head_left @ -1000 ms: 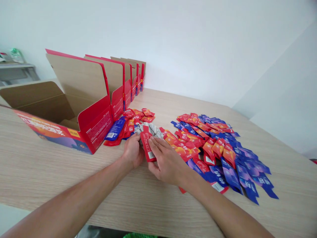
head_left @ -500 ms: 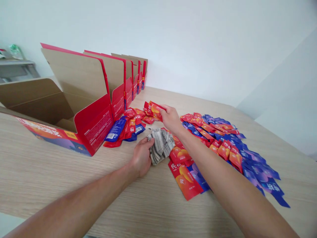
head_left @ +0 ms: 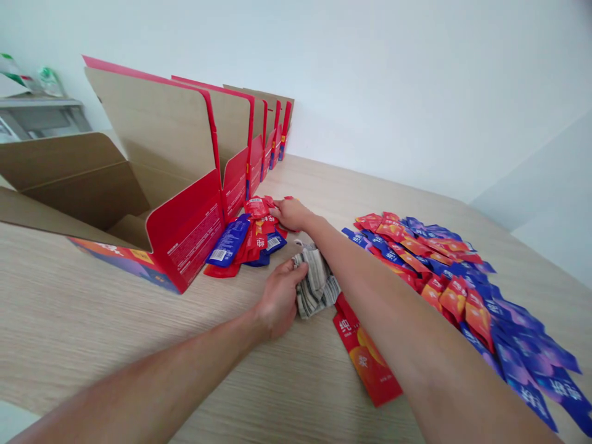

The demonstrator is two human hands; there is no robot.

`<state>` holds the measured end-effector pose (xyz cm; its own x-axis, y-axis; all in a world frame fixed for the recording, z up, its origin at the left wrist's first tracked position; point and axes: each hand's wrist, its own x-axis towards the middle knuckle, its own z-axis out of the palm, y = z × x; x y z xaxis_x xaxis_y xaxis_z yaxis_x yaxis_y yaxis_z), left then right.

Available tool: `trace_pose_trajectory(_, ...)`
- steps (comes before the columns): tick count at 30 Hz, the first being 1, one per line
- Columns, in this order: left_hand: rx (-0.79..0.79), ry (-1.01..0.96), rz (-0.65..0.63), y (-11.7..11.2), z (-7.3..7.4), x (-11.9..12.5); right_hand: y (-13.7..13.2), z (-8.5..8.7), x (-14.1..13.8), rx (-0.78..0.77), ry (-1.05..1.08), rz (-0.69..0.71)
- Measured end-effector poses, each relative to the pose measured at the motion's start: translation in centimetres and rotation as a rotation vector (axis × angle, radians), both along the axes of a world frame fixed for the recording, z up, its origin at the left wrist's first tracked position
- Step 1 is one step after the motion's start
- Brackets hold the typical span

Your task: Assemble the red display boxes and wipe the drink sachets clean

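Note:
My left hand (head_left: 279,298) grips a bunched grey-and-white striped cloth (head_left: 316,283) on the wooden table (head_left: 92,320). My right hand (head_left: 290,213) reaches forward over it and rests, fingers curled, on a small pile of red and blue packets (head_left: 247,237) beside the open red box (head_left: 152,203). Whether a packet is still between those fingers is not clear. A single red packet (head_left: 367,361) lies under my right forearm.
A row of open red cardboard boxes (head_left: 259,142) with raised lids runs along the left toward the wall. A wide spread of red and blue packets (head_left: 462,283) covers the right side of the table. A grey shelf (head_left: 41,114) stands at far left.
My right hand carried a red packet from the middle of the table forward and left, down onto the small pile by the box. My left hand kept hold of the cloth.

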<state>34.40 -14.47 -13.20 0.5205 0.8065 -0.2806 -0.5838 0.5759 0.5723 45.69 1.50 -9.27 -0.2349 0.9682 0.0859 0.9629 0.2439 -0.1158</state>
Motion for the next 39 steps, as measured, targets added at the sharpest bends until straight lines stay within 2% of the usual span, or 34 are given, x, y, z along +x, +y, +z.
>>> trace_pose_trajectory(2,0.006,0.003,-0.003,0.0,0.0,0.0,-0.9,0.9,0.7,0.022,-0.001,-0.013)
trace_pose_trajectory(5,0.034,-0.004,0.024,0.1,0.0,0.1,-3.1,3.2,3.2,0.102,0.005,-0.079)
trace_pose_trajectory(9,0.090,0.040,0.198,0.6,0.1,0.2,-8.3,5.6,7.3,0.103,0.004,-0.174)
trace_pose_trajectory(12,0.118,0.060,0.294,0.7,0.4,0.2,-13.1,4.9,8.5,0.031,0.036,-0.223)
trace_pose_trajectory(15,0.121,0.075,0.340,0.4,0.7,0.2,-16.9,2.5,8.0,-0.063,-0.028,-0.238)
trace_pose_trajectory(17,0.122,0.082,0.339,0.2,0.8,0.2,-18.4,1.0,7.3,-0.103,-0.113,-0.256)
trace_pose_trajectory(21,0.111,0.103,0.301,-0.1,0.7,0.2,-19.3,-0.2,6.6,-0.068,-0.170,-0.312)
trace_pose_trajectory(26,0.128,0.107,0.245,0.0,0.5,0.0,-19.1,-0.2,6.6,-0.027,-0.174,-0.366)
trace_pose_trajectory(29,0.083,0.106,0.259,0.1,0.6,-0.2,-19.0,-0.3,7.1,0.002,-0.165,-0.420)
trace_pose_trajectory(34,0.064,0.071,0.231,-0.1,1.2,-0.3,-19.7,0.6,7.6,0.076,-0.130,-0.520)
trace_pose_trajectory(37,0.024,0.043,0.216,-0.4,1.6,-0.2,-20.4,0.8,5.8,0.199,0.005,-0.522)
trace_pose_trajectory(39,-0.005,0.022,0.200,-0.6,1.8,-0.1,-20.9,0.0,3.5,0.259,0.179,-0.421)
